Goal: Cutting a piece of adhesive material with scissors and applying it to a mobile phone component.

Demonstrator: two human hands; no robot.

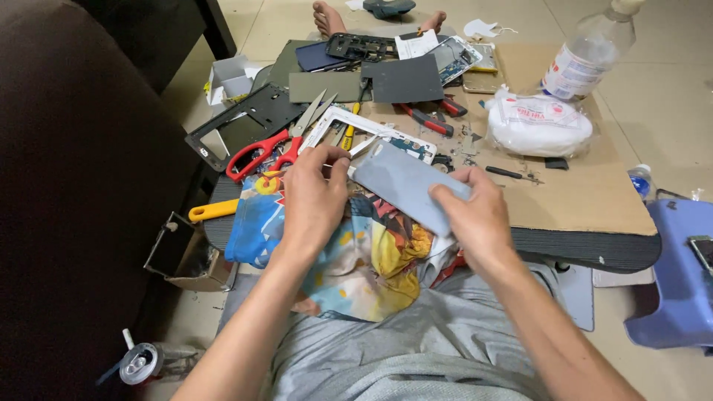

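Grey-blue flat panel (407, 183) at frame centre, tilted, over colourful cloth (327, 252) on lap. Left hand (313, 199) pinching its 10 o'clock corner; right hand (475, 217) clamping its 4 o'clock end, thumb on top. Red-handled scissors (273, 148) at 11 o'clock. Further, white bag (538, 125) at 1 o'clock, plastic bottle (587, 56) beyond, on cardboard sheet (587, 189).

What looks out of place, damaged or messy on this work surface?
Plenty is in pieces. Both hands, left and right, hold a grey panel over a colourful cloth. Behind them lie a bare white frame, an opened phone and red scissors, with small bits scattered on the cardboard.
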